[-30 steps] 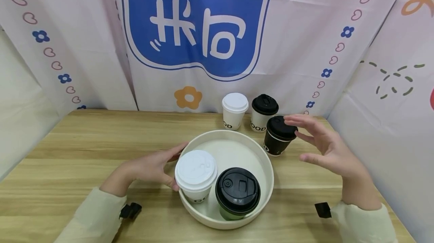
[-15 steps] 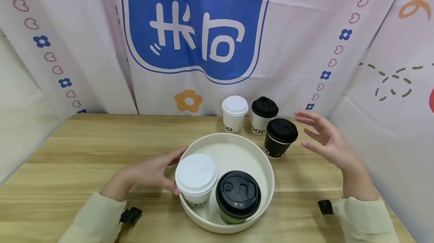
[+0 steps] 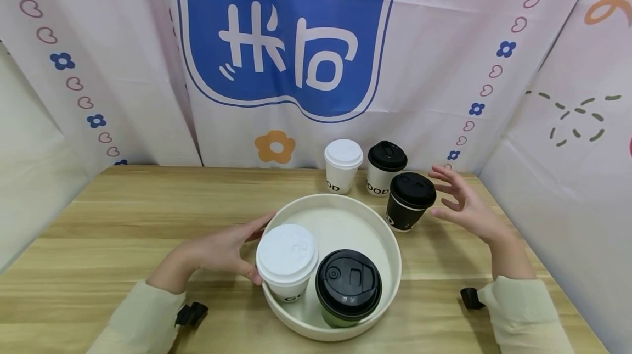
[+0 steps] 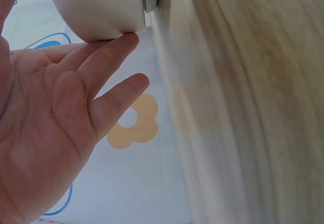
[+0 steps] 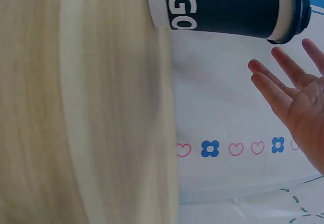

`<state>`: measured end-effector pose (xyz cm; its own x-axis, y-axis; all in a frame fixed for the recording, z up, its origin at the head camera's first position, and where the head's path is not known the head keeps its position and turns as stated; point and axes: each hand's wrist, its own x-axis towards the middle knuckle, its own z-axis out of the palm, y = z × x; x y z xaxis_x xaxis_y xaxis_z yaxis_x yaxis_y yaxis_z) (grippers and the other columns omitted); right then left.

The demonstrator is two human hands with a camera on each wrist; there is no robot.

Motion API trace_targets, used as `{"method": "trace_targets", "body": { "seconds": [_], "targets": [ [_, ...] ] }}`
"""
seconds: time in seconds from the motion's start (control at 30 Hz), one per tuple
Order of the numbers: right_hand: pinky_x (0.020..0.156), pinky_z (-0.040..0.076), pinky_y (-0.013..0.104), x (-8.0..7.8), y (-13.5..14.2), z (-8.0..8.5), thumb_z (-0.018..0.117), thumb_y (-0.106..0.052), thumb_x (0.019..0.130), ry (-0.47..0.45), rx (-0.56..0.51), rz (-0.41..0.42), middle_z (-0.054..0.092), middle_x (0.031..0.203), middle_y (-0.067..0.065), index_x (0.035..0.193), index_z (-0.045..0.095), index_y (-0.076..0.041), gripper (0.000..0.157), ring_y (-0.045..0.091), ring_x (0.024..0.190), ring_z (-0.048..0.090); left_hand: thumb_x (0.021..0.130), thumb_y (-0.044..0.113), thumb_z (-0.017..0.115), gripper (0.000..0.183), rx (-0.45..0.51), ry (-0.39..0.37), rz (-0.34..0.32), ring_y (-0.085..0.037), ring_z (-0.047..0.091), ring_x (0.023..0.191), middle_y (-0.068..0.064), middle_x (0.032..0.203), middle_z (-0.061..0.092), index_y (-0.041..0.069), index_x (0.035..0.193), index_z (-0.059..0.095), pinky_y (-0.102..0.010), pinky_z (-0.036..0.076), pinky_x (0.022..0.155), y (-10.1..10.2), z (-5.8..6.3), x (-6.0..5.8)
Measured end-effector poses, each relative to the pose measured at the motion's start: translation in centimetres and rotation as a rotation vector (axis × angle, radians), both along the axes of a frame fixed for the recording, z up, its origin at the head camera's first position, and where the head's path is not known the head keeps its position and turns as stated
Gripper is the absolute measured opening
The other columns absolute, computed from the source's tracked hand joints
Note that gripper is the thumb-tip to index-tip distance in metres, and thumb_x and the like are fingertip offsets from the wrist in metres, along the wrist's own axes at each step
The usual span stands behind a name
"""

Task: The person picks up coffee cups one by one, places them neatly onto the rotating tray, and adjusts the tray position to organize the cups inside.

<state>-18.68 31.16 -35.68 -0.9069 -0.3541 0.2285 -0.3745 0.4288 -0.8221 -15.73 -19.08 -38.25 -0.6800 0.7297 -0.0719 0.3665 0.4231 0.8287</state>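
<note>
Sleeves (image 3: 140,315): pale, reaching in at the table's near left and near right, a black tab (image 3: 191,314) at each cuff.
Green cup (image 3: 348,285): upright in the tray by its near rim, black lid on.
White cup (image 3: 287,255): upright in the tray against its left rim, lid on, just beside the green cup.
Tray (image 3: 340,219): round, cream, flat on the table; its far half shows bare floor.
Left hand (image 3: 222,249): thumb and fingers spread apart along the outside of the tray's left wall, fingertips touching it.
Right hand (image 3: 466,208): fingers and thumb apart, holding nothing, raised just beside the lid of the black cup.
Black cup (image 3: 410,203): upright on the table just off the tray's far right rim, black lid on, "GO" lettering facing the right wrist camera.
Black-lidded cup (image 3: 385,170): white body, behind the black cup, near the table's far edge.
Small cup (image 3: 343,167): white, lidded, left of that one along the same edge.
Table (image 3: 148,217): wood-grained, its far edge meeting the backdrop (image 3: 429,68), white with a blue panel.
</note>
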Motion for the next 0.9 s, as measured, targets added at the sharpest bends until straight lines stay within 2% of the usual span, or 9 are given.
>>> {"method": "trace_targets", "body": {
  "seconds": [0.2, 0.3, 0.4, 0.5, 0.57, 0.67, 0.77, 0.83, 0.9],
  "targets": [
    [0.107, 0.024, 0.080, -0.8, -0.2, -0.9, 0.070, 0.002, 0.088, -0.077, -0.023, 0.000, 0.026, 0.155, 0.025, 0.158, 0.023, -0.018, 0.087, -0.001, 0.123, 0.044, 0.071, 0.032, 0.089, 0.124, -0.010, 0.009, 0.001, -0.045, 0.032, 0.145, -0.021, 0.164, 0.022, 0.006, 0.160, 0.007, -0.062, 0.028, 0.118, 0.0, 0.1, 0.1],
    [0.109, 0.024, 0.078, -1.2, -0.4, -1.2, 0.073, -0.001, 0.087, -0.122, -0.016, -0.010, 0.024, 0.158, 0.025, 0.158, 0.021, -0.018, 0.089, 0.018, 0.132, 0.044, 0.070, 0.031, 0.089, 0.124, -0.008, 0.009, 0.002, -0.044, 0.033, 0.146, -0.020, 0.164, 0.022, 0.006, 0.160, 0.007, -0.062, 0.028, 0.118, 0.0, 0.0, 0.1],
    [0.111, 0.025, 0.076, -1.5, -0.6, -1.5, 0.075, -0.002, 0.085, -0.147, -0.016, -0.012, 0.023, 0.158, 0.025, 0.158, 0.020, -0.017, 0.092, 0.041, 0.139, 0.035, 0.070, 0.030, 0.090, 0.125, 0.000, 0.003, 0.005, -0.044, 0.033, 0.146, -0.020, 0.164, 0.023, 0.006, 0.160, 0.007, -0.062, 0.028, 0.118, 0.0, 0.0, 0.1],
    [0.110, 0.024, 0.076, -1.7, -0.7, -1.7, 0.075, 0.000, 0.084, -0.147, -0.030, -0.002, 0.024, 0.156, 0.025, 0.157, 0.019, -0.015, 0.094, 0.050, 0.143, 0.026, 0.070, 0.030, 0.090, 0.125, 0.006, -0.002, 0.005, -0.044, 0.032, 0.146, -0.020, 0.164, 0.023, 0.005, 0.160, 0.007, -0.062, 0.027, 0.119, 0.0, 0.0, 0.1],
    [0.109, 0.025, 0.077, -1.8, -0.8, -1.8, 0.076, 0.001, 0.083, -0.140, -0.035, 0.004, 0.027, 0.154, 0.024, 0.157, 0.019, -0.013, 0.094, 0.043, 0.144, 0.030, 0.070, 0.030, 0.090, 0.125, 0.006, -0.004, 0.005, -0.045, 0.032, 0.146, -0.020, 0.163, 0.023, 0.004, 0.160, 0.008, -0.062, 0.027, 0.119, 0.1, 0.0, 0.1],
    [0.108, 0.028, 0.076, -1.9, -1.0, -1.8, 0.077, 0.000, 0.082, -0.132, -0.028, 0.011, 0.032, 0.152, 0.022, 0.157, 0.020, -0.011, 0.095, 0.014, 0.138, 0.042, 0.070, 0.030, 0.090, 0.125, 0.008, -0.002, 0.002, -0.045, 0.031, 0.146, -0.020, 0.163, 0.023, 0.003, 0.160, 0.008, -0.062, 0.027, 0.119, 0.0, 0.0, 0.1],
    [0.108, 0.034, 0.072, -1.9, -1.3, -1.7, 0.078, -0.001, 0.082, -0.128, -0.010, 0.010, 0.035, 0.152, 0.022, 0.157, 0.020, -0.011, 0.095, -0.009, 0.122, 0.042, 0.070, 0.031, 0.090, 0.124, 0.007, 0.003, -0.002, -0.045, 0.031, 0.146, -0.020, 0.164, 0.022, 0.003, 0.159, 0.008, -0.062, 0.027, 0.119, 0.0, -0.1, 0.0],
    [0.107, 0.040, 0.063, -1.9, -1.4, -1.6, 0.078, -0.003, 0.083, -0.119, 0.011, 0.006, 0.036, 0.152, 0.022, 0.157, 0.020, -0.010, 0.094, -0.009, 0.121, 0.043, 0.070, 0.031, 0.090, 0.124, 0.003, 0.001, -0.002, -0.045, 0.030, 0.146, -0.020, 0.164, 0.022, 0.002, 0.159, 0.008, -0.062, 0.027, 0.119, 0.0, -0.1, 0.0],
    [0.106, 0.046, 0.046, -2.0, -1.5, -1.6, 0.079, -0.003, 0.082, -0.106, 0.030, 0.005, 0.039, 0.151, 0.021, 0.157, 0.021, -0.010, 0.094, -0.009, 0.121, 0.044, 0.070, 0.032, 0.090, 0.125, -0.002, -0.005, 0.002, -0.045, 0.030, 0.147, -0.020, 0.164, 0.022, 0.003, 0.159, 0.008, -0.062, 0.027, 0.119, 0.1, -0.1, 0.1]
  ]
}}
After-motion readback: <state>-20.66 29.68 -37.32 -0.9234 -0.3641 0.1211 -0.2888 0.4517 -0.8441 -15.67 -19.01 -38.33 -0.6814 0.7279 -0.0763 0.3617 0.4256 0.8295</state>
